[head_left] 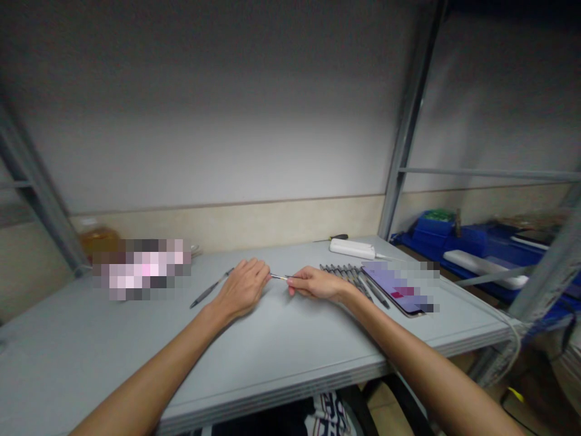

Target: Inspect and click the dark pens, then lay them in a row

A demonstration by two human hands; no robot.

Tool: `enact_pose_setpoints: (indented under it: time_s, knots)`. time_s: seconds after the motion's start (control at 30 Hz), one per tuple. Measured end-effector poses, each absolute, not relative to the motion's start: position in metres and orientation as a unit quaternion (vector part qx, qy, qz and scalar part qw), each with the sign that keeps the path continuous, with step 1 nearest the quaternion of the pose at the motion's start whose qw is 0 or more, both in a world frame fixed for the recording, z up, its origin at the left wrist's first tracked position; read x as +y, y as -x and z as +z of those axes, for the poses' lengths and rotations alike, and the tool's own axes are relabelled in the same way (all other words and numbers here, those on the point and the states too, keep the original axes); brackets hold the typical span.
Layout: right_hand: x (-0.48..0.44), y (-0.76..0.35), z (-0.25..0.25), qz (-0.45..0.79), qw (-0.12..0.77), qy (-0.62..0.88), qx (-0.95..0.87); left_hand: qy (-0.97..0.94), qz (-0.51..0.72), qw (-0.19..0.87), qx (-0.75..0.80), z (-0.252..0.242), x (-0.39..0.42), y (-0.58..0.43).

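Between my two hands runs a thin, shiny pen part (pixel 278 277), with a pale stretch close to the right fingertips. My left hand (pixel 245 284) is closed over its left end, palm down just above the table, and hides whatever lies inside the fingers. The thumb and fingers of my right hand (pixel 315 283) pinch the other end. Left of my left hand lies a grey pen (pixel 211 292), partly covered by that hand. Just beyond my right hand several dark pens (pixel 342 271) lie side by side in a row, and another pen (pixel 374 290) lies nearer the phone.
A phone (pixel 385 284) with a lit screen lies to the right, partly blurred. Behind it are a white power strip (pixel 353 248) and a dark-handled screwdriver (pixel 338 237). A pixelated pink item (pixel 145 269) sits back left. Metal posts (pixel 415 121) frame the grey table (pixel 272 357); blue trays (pixel 431 233) stand beyond.
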State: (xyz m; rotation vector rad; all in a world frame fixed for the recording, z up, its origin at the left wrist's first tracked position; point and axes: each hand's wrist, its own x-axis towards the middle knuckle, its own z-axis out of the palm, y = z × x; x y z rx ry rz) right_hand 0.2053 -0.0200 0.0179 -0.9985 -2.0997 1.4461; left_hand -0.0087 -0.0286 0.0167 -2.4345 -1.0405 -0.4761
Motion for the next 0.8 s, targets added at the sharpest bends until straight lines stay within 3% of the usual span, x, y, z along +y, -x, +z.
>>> enact_pose_setpoints:
  time_s: [0.3, 0.47, 0.6, 0.8]
  knots:
    - [-0.030, -0.195, 0.020, 0.224, 0.228, 0.396, -0.861, 0.881, -0.210, 0.200, -0.373, 0.004, -0.021, 0.018]
    - [-0.027, -0.194, 0.011, 0.084, 0.247, 0.396, -0.880, 0.877, -0.229, 0.079, -0.415, 0.001, -0.018, 0.017]
    - [-0.022, -0.199, 0.003, 0.058, 0.254, 0.427, -0.866, 0.877, -0.253, -0.009, -0.409, 0.002, -0.017, 0.015]
    - [-0.016, -0.204, 0.000, 0.096, 0.294, 0.425, -0.851, 0.869, -0.301, 0.016, -0.393, 0.004, -0.015, 0.019]
